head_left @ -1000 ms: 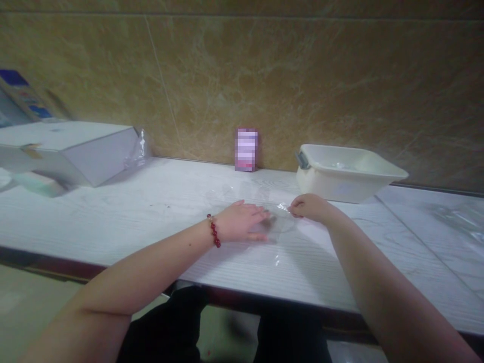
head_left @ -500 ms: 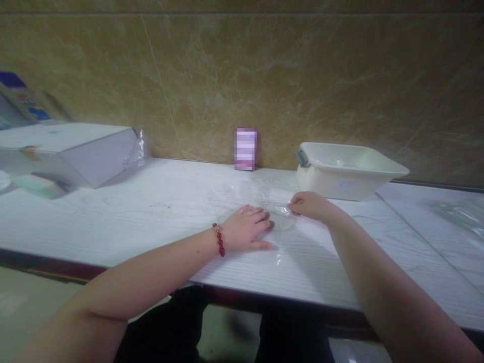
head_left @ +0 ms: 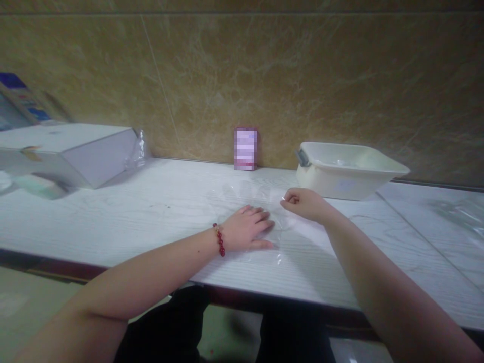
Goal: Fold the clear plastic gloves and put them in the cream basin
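Observation:
A clear, thin plastic glove (head_left: pixel 261 193) lies spread on the white wood-grain table (head_left: pixel 181 201), its rounded finger shapes pointing toward the wall. Flat on top of it rests my left hand (head_left: pixel 247 228), fingers apart, with a red bead bracelet (head_left: pixel 219 239) at the wrist. To the right, my right hand (head_left: pixel 301 204) is closed in a pinch at the glove's right side. A bit of shiny film shows at its fingertips. The film is so transparent that its exact outline is hard to follow.
Behind my right hand stands a cream plastic tub (head_left: pixel 340 181) with a grey handle clip. A phone-like device (head_left: pixel 245 148) with a blurred screen leans on the wall. At left sits a white box (head_left: pixel 75 151); clear plastic film (head_left: pixel 461 217) lies at far right.
My right hand has moved slightly left and away from me, carrying the pinched film with it. My left hand has stayed in place on the glove.

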The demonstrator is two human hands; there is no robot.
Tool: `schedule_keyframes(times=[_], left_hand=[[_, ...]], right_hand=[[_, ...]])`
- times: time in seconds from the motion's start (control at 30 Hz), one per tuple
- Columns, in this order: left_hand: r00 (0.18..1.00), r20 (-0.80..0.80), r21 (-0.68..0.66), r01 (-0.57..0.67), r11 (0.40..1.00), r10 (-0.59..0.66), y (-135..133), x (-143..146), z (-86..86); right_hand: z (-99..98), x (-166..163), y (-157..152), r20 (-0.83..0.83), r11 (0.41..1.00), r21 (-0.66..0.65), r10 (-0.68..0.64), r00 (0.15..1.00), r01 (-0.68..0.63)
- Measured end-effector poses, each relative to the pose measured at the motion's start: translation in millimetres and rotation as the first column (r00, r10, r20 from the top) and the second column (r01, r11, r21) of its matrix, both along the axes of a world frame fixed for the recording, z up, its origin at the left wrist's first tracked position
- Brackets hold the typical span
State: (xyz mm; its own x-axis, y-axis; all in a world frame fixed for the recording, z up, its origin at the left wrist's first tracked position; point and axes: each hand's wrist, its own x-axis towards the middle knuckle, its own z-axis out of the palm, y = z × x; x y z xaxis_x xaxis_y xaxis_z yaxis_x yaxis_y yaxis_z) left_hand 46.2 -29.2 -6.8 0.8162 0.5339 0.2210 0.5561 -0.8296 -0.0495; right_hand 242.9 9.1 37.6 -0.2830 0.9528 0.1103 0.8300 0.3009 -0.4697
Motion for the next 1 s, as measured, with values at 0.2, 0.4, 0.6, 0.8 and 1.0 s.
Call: schedule_keyframes(times=[0.2,0.4,0.6,0.8,1.0], left_hand=[[1.000,-0.007,0.003,-0.002,1.000,0.002,1,1,-1.1],[1.000,-0.003,0.010,0.000,1.000,0.000,0,1,-1.1],[1.000,-0.009,0.010,-0.003,1.000,0.003,0,1,0.9],[1.000,-0.008,-0.002,0.001,1.000,-0.001,1,2,0.8],[1.000,0.007,-0.009,0.006,1.000,-0.006,1,2,1.1]], right_hand=[[-2.1,-7,-4,-0.087,0.999,0.021,0.047,0.995,-0.046],[-12.2,-15,-5,-0.129,0.993,0.066,0.104,0.986,-0.096],[-13.1,-20,-10,-0.147,0.988,0.080,0.143,0.979,-0.133],[-14.9,-21,-8,-0.201,0.986,0.060,0.166,0.965,-0.157],[-14.9,-22,-10,-0.232,0.981,0.063,0.194,0.953,-0.185]])
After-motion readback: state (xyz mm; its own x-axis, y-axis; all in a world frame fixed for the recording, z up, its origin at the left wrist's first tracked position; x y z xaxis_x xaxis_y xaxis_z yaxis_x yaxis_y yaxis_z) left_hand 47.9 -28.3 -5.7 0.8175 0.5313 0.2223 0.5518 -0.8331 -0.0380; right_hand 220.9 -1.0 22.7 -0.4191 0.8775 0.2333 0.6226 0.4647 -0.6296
